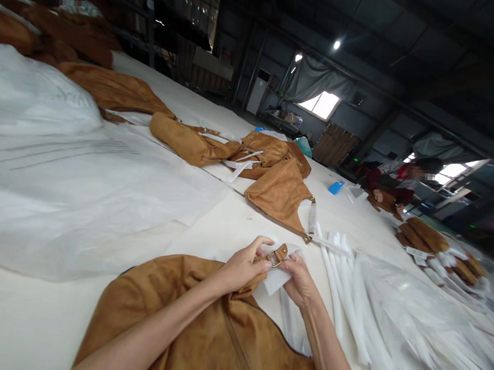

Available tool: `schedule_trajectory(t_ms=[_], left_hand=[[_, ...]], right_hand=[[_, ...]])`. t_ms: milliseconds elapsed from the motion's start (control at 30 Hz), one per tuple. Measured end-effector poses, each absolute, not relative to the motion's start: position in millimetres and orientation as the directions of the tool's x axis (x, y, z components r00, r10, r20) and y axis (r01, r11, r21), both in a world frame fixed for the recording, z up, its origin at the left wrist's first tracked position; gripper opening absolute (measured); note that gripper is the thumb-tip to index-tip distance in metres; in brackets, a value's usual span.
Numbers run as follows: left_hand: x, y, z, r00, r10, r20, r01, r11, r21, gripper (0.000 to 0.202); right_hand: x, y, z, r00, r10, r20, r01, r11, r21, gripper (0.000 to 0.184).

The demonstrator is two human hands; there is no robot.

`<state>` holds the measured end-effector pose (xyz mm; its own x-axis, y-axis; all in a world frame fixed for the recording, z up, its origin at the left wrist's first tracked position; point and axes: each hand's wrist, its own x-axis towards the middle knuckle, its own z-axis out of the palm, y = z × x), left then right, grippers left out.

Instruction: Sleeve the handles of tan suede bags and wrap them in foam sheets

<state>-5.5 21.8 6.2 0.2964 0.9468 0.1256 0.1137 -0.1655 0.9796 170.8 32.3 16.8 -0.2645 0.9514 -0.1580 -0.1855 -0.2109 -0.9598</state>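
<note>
A large tan suede-like bag (pixel 174 313) with a zipper lies on the table directly before me. At its top end sits a metal buckle ring (pixel 274 258) with a short leather tab. My left hand (pixel 246 265) pinches the strap end just left of this ring. Fingers of my right hand (pixel 298 279) are closed on a piece of thin white wrapping sheet (pixel 275 280) beside the tab. This sheet lies around and below the buckle. Whether my right fingers also grip the tab is hidden.
More tan bags (pixel 277 195) lie across the white table (pixel 212 222). Clear plastic sheeting (pixel 105 199) spreads on the left. White strips (pixel 341 284) and plastic bags (pixel 426 316) lie at right. A co-worker (pixel 391 184) handles a brown item at the far right, near stacked bags (pixel 426 236).
</note>
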Motion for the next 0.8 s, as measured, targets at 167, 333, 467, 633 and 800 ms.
schedule_trajectory(t_ms=[167,333,467,633,800], left_hand=[[-1.4,22.5,2.7,0.154,0.984,-0.086,0.06,0.077,0.995,0.084],[-0.1,28.9,0.9,0.174,0.948,-0.266,-0.254,0.304,0.918,0.116],[1.1,33.1,-1.4,0.378,0.9,-0.217,-0.345,0.354,0.869,0.071],[3.5,34.3,-3.2,0.373,0.907,-0.198,-0.351,0.335,0.874,0.039],[2.2,31.9,-0.7,0.382,0.902,-0.203,-0.335,0.34,0.879,0.037]], right_hand=[[172.5,31.6,14.6,-0.19,0.976,-0.103,-0.234,-0.147,-0.961,0.037],[174.6,31.2,10.8,-0.176,0.982,-0.062,-0.135,-0.087,-0.987,0.04],[180.7,29.2,13.3,-0.178,0.981,-0.081,-0.111,-0.101,-0.989,0.038],[200.6,14.9,18.7,-0.214,0.969,-0.126,0.005,-0.128,-0.992,0.035],[219.7,-2.2,0.0,-0.131,0.985,0.11,0.307,0.146,-0.941,0.06]])
